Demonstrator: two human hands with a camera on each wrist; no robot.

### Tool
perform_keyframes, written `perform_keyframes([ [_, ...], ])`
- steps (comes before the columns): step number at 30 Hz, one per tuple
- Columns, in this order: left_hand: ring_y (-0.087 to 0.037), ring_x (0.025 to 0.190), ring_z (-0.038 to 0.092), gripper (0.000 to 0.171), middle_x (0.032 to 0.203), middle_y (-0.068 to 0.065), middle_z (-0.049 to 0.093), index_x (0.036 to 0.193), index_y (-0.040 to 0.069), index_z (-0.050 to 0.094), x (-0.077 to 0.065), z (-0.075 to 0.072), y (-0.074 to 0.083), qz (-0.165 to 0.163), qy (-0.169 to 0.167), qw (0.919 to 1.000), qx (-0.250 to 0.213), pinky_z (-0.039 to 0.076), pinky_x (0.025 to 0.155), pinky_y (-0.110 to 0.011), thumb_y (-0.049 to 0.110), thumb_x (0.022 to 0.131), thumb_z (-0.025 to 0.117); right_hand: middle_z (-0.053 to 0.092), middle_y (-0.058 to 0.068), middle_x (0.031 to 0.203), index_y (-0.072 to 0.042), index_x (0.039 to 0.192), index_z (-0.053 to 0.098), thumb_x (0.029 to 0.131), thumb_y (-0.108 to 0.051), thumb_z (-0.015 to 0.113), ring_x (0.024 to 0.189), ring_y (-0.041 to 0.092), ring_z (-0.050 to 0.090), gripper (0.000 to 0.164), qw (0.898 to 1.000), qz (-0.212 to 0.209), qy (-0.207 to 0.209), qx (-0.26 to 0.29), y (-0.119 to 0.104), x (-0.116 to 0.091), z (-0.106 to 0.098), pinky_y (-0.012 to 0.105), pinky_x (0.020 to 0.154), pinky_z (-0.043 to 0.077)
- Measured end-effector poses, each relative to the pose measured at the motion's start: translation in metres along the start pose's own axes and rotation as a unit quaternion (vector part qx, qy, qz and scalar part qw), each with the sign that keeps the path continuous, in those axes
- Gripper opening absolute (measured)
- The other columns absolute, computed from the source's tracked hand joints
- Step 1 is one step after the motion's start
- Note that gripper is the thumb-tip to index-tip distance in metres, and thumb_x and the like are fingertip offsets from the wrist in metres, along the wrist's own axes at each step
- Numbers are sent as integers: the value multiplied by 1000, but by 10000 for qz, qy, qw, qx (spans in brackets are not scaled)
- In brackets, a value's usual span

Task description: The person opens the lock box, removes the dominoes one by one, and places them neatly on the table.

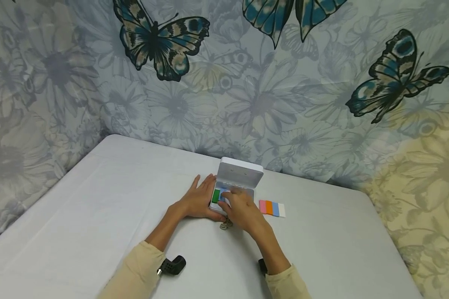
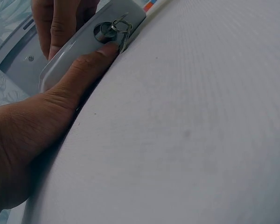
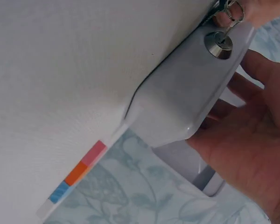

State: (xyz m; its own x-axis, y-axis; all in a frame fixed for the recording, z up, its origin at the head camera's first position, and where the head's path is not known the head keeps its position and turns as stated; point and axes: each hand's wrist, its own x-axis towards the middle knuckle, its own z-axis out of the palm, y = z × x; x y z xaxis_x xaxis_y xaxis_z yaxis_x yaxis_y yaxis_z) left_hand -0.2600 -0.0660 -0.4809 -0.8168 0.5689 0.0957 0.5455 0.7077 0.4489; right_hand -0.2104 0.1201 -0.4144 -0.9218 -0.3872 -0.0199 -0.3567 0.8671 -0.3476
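Note:
A small white lockbox (image 1: 235,171) stands on the table with its hinged lid raised toward the wall. My left hand (image 1: 200,200) lies along its left side, fingers straight and spread, the thumb against the front below the lock (image 2: 104,31). Keys on a ring (image 3: 234,10) hang from that lock. Inside the box, a green block (image 1: 215,196) lies by the left wall. My right hand (image 1: 243,208) reaches in over the front edge, curled thumb and fingers at a blue block (image 1: 222,198) beside the green one. The right fingertips are partly hidden within the box in both wrist views.
To the right of the box, pink, orange, blue and white blocks (image 1: 272,208) lie side by side in a row on the white table (image 1: 321,241). A butterfly-and-flower patterned wall covering (image 1: 262,104) rises right behind the table's far edge.

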Motion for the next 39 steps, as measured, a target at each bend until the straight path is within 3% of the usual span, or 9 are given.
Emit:
perform_keyframes([
  [3,-42,163,18,127,170,-27,26,162,-4,20,0,3,-1,33,64,10000,7,6,130,-68,65,76,84,70,16,125,-6,133,69,108,-30,59,111,34,61,36,9995,39,-278,-133,0,-2,1,55,107,53],
  [7,-40,164,15,130,171,-26,23,163,-3,18,1,7,-4,7,74,10000,-4,3,131,-66,67,75,83,72,15,120,-4,125,72,108,-22,58,107,34,64,29,9994,-240,-236,-36,0,-2,2,53,103,54],
  [19,-40,164,16,129,171,-26,24,163,-5,18,0,1,1,-103,-57,9999,111,5,132,-66,67,77,83,62,21,144,5,128,71,103,-9,65,129,39,64,29,9959,-285,-142,850,1,4,0,53,111,53],
  [23,-40,164,16,129,171,-27,24,162,-5,17,1,2,0,-69,-47,9998,154,5,131,-66,67,78,82,63,22,138,5,125,73,103,-8,65,122,36,65,27,9944,-378,-192,965,2,5,0,51,107,56],
  [27,-40,163,17,129,171,-27,24,162,-6,17,1,4,-1,-26,-8,9999,101,5,131,-66,67,77,82,67,20,130,4,122,74,103,-9,65,114,33,67,25,9954,-269,-109,908,2,3,1,50,103,58],
  [35,-40,164,18,129,171,-25,25,163,-4,18,0,2,1,-92,-24,9999,117,6,131,-66,66,76,83,67,20,134,7,124,72,103,-12,66,123,36,67,29,9980,98,19,620,3,2,1,51,107,56],
  [39,-39,164,16,127,172,-24,24,163,-1,18,0,1,2,-97,-44,9999,59,5,131,-66,66,77,83,70,19,133,5,124,72,101,-10,68,119,35,68,28,9975,277,164,630,3,1,-1,50,103,58],
])
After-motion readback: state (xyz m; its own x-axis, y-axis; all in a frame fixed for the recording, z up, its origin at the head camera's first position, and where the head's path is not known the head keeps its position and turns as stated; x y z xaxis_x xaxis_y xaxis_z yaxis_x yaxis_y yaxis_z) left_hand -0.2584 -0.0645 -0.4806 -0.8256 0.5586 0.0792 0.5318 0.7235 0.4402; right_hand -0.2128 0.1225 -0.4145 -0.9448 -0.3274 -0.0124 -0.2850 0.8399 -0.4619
